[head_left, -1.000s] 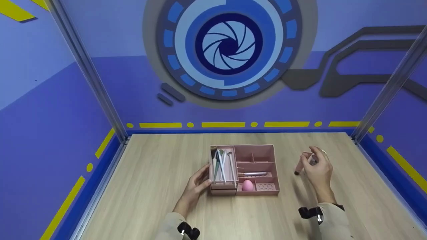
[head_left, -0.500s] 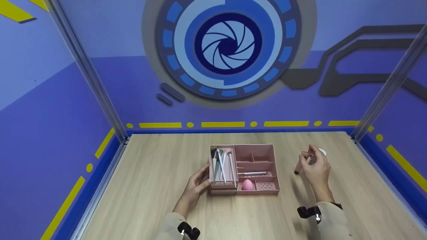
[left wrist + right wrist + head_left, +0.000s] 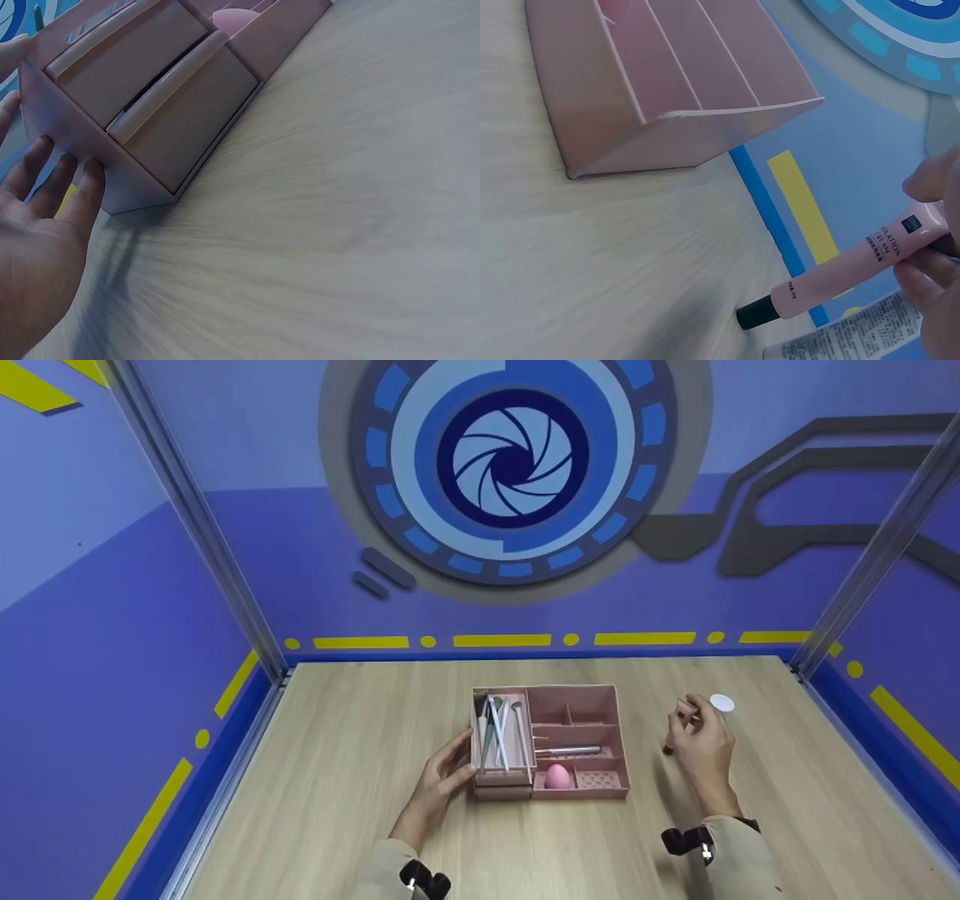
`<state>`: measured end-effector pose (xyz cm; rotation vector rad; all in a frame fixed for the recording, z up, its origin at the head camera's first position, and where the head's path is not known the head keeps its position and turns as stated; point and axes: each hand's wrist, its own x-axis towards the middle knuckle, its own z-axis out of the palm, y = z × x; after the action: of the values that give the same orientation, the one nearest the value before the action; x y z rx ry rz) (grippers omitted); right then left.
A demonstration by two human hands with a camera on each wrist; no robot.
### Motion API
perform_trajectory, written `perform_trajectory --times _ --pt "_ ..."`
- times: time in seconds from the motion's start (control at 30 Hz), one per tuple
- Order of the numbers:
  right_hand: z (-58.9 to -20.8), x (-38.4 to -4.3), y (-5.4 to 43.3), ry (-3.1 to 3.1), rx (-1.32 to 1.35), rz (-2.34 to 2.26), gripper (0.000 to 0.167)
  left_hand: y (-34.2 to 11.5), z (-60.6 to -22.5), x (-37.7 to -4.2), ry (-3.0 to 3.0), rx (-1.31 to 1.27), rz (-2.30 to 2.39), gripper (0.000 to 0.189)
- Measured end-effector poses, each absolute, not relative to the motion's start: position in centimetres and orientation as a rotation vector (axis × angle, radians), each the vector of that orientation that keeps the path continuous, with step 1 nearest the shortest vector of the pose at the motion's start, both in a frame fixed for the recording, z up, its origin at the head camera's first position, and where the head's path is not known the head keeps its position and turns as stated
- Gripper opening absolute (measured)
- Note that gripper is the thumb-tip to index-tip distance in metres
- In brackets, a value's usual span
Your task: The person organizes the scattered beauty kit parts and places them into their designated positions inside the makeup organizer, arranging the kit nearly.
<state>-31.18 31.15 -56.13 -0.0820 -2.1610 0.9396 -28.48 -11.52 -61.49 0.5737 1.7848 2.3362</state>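
Note:
A pink makeup organizer point(image 3: 579, 793) stands mid-table in the head view. My left hand point(image 3: 436, 787) rests its extended fingers against the organizer's left side; the left wrist view shows the fingertips touching that wall beside two drawer fronts point(image 3: 187, 124). To the organizer's right, my right hand point(image 3: 705, 746) pinches the flat end of a pink cream tube point(image 3: 847, 274). The tube's black cap point(image 3: 757, 313) slants downward, close above the table; whether it touches is unclear. Just behind this hand stands a white-topped container point(image 3: 721, 703), its side covered in small print in the right wrist view.
Several makeup brushes point(image 3: 499, 731) lie in the organizer's left top tray. A silvery brush point(image 3: 574, 751) lies in its middle row, and a pink sponge point(image 3: 557, 777) sits in a front compartment. Blue panels point(image 3: 300, 577) enclose the wooden table point(image 3: 360, 735) at back and sides.
My right hand has shifted slightly left with the cream tube, and the white container top behind it has come into fuller view. The left hand and organizer have stayed put.

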Motion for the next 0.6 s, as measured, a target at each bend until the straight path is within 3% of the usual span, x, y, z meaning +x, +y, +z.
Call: perform_trajectory --times 0.27,0.6 --pt "-56.95 -31.08 30.98 -2.183 -0.142 0.924 0.025 -11.53 -61.50 -28.61 1.793 0.575 2.334 0.066" --pt "-56.73 -30.98 31.15 -2.211 -0.172 0.926 0.020 -11.50 -61.38 -28.53 1.805 0.571 2.335 0.066"
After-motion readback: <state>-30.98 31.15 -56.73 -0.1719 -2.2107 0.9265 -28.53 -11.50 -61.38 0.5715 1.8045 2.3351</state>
